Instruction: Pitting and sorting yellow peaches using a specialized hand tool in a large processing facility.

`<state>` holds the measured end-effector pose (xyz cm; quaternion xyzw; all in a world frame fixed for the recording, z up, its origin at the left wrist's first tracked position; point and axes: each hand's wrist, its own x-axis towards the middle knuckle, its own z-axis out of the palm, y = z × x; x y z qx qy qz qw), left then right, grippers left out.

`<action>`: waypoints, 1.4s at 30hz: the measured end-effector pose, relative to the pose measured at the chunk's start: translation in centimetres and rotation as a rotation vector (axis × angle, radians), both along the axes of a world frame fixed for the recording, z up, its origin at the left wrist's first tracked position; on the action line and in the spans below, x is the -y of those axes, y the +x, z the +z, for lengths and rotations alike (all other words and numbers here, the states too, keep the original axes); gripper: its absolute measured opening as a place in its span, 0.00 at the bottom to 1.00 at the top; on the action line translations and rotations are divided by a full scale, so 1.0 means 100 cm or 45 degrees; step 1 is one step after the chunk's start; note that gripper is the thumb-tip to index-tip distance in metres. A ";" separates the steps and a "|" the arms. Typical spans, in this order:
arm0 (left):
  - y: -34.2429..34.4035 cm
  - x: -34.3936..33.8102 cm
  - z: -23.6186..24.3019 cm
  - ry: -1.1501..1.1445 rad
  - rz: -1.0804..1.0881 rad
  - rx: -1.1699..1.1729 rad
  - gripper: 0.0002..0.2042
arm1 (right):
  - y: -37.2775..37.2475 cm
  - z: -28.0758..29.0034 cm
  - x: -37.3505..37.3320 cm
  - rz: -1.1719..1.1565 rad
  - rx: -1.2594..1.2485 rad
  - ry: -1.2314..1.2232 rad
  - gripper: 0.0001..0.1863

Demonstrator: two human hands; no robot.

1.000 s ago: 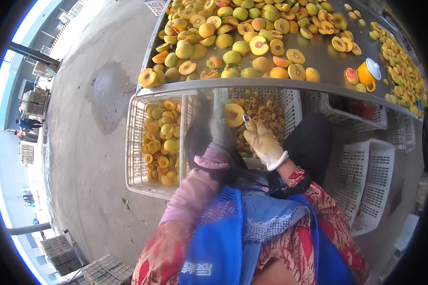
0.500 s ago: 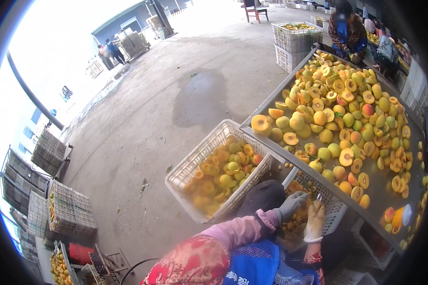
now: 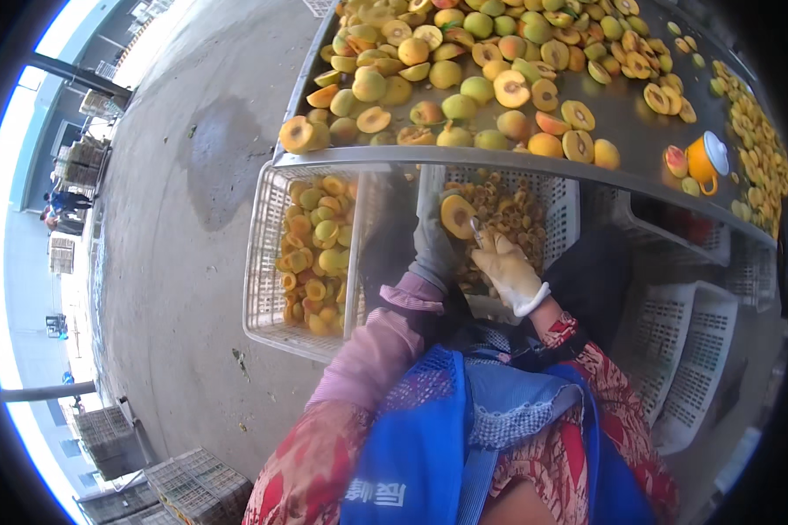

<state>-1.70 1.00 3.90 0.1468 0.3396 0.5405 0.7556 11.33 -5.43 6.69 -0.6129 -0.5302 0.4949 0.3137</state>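
Note:
My left hand [image 3: 433, 245], in a grey glove, grips a peach half [image 3: 456, 215] with its yellow cut face showing and a brownish middle. My right hand [image 3: 504, 269], in a cream glove, is closed around a small metal tool [image 3: 475, 228]. The tool's shiny tip is beside the fruit's right edge; its handle is hidden in the glove, so its exact kind cannot be told. Both hands are above a white plastic crate [image 3: 563, 210] that holds many brown peach pits [image 3: 521, 214], between my knees.
A metal table [image 3: 499, 159] in front bears many halved and whole peaches [image 3: 477, 89] and an orange mug [image 3: 706, 163]. On my left is a white crate [image 3: 256, 271] of peach halves. Stacked white crates [image 3: 687, 350] stand right. Pallets of crates [image 3: 197, 486] stand far left.
My view has swung right and down, so the table now lies straight ahead. A peach half now shows in my left hand, beside the tool in my right.

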 end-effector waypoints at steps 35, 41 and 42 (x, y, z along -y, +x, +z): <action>0.000 0.003 -0.044 0.434 -0.180 -0.789 0.20 | 0.009 -0.012 0.007 0.192 0.022 -0.156 0.22; 0.007 0.009 -0.035 0.306 -0.085 -0.701 0.16 | -0.003 0.003 0.008 0.159 0.606 -0.314 0.24; 0.007 0.007 -0.036 0.289 -0.126 -0.792 0.16 | -0.006 -0.025 0.009 0.154 0.604 -0.317 0.24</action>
